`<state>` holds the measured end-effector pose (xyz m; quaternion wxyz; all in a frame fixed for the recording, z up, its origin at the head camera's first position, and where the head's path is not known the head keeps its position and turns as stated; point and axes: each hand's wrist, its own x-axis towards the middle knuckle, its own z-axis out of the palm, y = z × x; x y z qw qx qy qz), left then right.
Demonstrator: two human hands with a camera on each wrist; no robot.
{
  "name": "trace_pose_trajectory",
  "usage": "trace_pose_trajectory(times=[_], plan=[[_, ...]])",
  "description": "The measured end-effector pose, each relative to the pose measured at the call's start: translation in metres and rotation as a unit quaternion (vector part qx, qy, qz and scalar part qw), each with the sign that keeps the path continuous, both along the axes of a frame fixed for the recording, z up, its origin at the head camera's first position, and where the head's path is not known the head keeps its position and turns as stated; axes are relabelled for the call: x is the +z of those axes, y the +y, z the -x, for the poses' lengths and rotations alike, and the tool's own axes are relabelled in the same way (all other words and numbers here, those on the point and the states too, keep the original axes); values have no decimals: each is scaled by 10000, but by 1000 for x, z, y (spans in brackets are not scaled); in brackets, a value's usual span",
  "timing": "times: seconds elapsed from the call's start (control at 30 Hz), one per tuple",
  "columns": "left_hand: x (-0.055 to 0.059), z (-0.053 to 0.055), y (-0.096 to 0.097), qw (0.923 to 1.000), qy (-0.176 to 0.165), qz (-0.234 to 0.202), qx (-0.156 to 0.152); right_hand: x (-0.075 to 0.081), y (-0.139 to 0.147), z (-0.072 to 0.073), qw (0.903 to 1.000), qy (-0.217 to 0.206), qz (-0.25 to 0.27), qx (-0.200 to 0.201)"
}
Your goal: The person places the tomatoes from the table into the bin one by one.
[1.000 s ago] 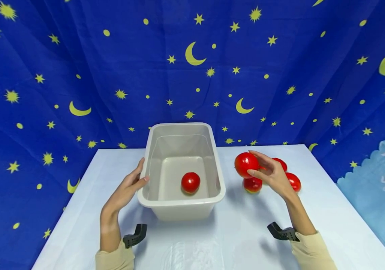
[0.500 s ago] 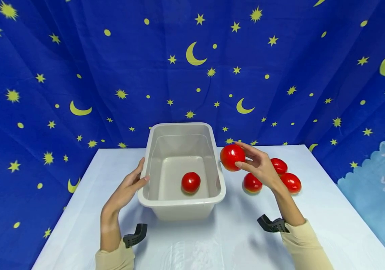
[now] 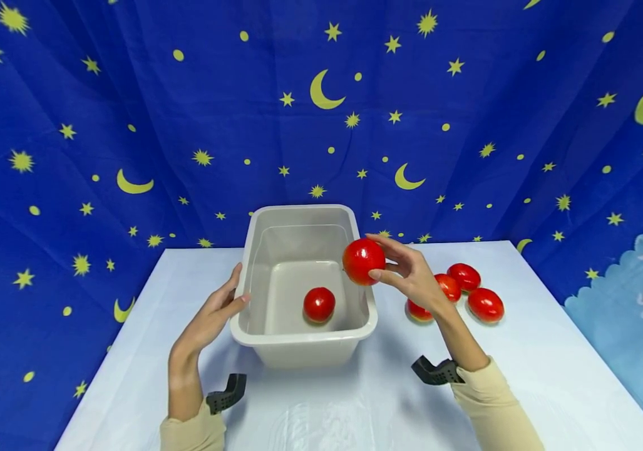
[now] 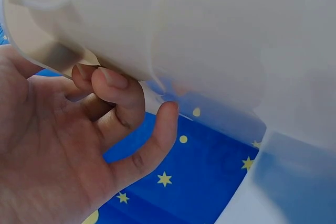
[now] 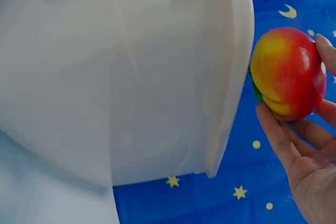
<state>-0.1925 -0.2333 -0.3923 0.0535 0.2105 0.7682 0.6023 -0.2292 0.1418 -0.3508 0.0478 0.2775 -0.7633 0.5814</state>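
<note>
A grey plastic bin [image 3: 301, 340] stands on the table with one red fruit [image 3: 318, 305] on its floor. My left hand [image 3: 205, 322] holds the bin's left rim, thumb over the edge; the left wrist view shows its fingers [image 4: 123, 103] bent below the lip outside. My right hand [image 3: 411, 275] grips a toy peach [image 3: 362, 262] between thumb and fingers, over the bin's right rim. Seen from the right wrist, this peach [image 5: 289, 74] is red and yellow, with a crease and a bit of green leaf.
Several more red fruits [image 3: 486, 305] lie on the white table [image 3: 321, 413] to the right of the bin, partly behind my right forearm. A blue curtain [image 3: 276, 125] with yellow stars and moons hangs behind the table.
My right hand has carried the peach leftward, from above the other fruits to the bin's right rim. The left hand and the bin have stayed in place.
</note>
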Motion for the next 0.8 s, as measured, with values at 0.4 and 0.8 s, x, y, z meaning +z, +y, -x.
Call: trace_pose_trajectory(times=[0.4,0.8], plan=[[-1,0,0,10000,48,-34,-74,1,-18,0,9999,-69,12,99],[0,0,-1,10000,66,5,-68,-2,-23,-3,9998,-83,-168,28]])
